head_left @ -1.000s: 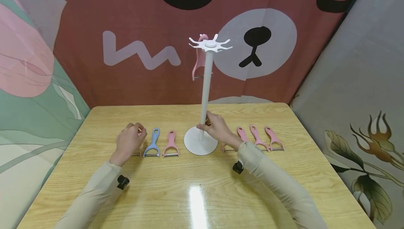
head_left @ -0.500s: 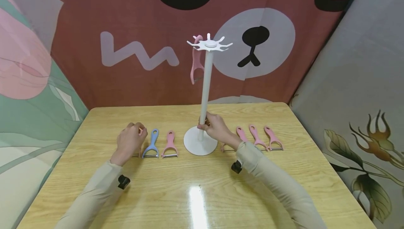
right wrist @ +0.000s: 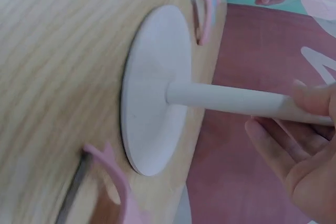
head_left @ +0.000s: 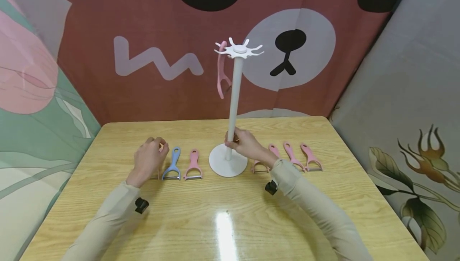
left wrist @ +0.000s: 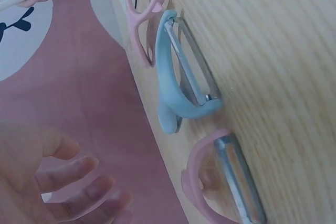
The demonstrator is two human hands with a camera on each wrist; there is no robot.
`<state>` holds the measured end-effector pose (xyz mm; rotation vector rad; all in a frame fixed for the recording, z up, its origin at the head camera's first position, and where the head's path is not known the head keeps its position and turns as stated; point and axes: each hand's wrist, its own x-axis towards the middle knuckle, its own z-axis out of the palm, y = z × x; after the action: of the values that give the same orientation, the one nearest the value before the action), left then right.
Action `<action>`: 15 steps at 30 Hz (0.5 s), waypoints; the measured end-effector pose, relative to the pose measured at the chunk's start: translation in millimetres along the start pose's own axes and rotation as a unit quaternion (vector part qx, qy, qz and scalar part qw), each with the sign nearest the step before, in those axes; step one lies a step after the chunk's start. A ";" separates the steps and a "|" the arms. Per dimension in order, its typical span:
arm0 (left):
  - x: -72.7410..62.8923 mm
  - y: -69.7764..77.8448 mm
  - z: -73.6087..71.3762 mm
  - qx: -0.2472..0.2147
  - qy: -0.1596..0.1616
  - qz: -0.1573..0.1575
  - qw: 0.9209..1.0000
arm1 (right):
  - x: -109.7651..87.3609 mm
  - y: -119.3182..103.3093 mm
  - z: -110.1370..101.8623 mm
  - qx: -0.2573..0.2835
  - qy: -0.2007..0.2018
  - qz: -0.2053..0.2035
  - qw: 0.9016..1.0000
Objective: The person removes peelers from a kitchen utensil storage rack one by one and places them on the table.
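A white stand (head_left: 234, 101) rises from a round base (head_left: 223, 168) on the table, with a ring of hooks (head_left: 240, 50) on top. One pink peeler (head_left: 221, 69) hangs from a hook on the rear left of that ring. My right hand (head_left: 248, 145) grips the pole low down, thumb and fingers around it. My left hand (head_left: 148, 158) hovers, fingers loosely bent and holding nothing, above a pink peeler (left wrist: 195, 174) that it mostly hides in the head view. Beside that lie a blue peeler (head_left: 175, 160) and another pink peeler (head_left: 194, 159).
Right of the base, behind my right wrist, lie several pink peelers, among them the rightmost pink peeler (head_left: 309, 155); my forearm partly covers some. The wooden table (head_left: 187, 221) ends at a patterned cloth (head_left: 151, 97) behind, with further cloths at both sides.
The hook ring has turned, and the hanging peeler has swung leftward and now shows more edge-on. My right hand keeps its grip on the pole; the left hand has barely moved.
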<state>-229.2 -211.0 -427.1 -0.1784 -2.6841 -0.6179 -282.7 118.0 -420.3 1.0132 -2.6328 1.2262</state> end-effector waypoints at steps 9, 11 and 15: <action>0.5 4.1 -0.3 0.006 -0.009 -0.002 1.000 | 0.2 -1.9 -2.1 0.001 0.028 -0.001 1.000; 0.5 4.5 -0.4 0.007 -0.010 0.001 1.000 | 0.0 -1.6 -1.0 -0.007 0.041 -0.008 0.999; 0.6 4.4 -0.7 0.009 -0.004 0.007 1.000 | -0.2 -1.9 1.0 -0.014 0.052 -0.020 0.998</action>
<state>-228.6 -207.4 -424.5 -0.1958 -2.6918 -0.5900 -281.2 116.5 -419.8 0.9656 -2.5319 1.1959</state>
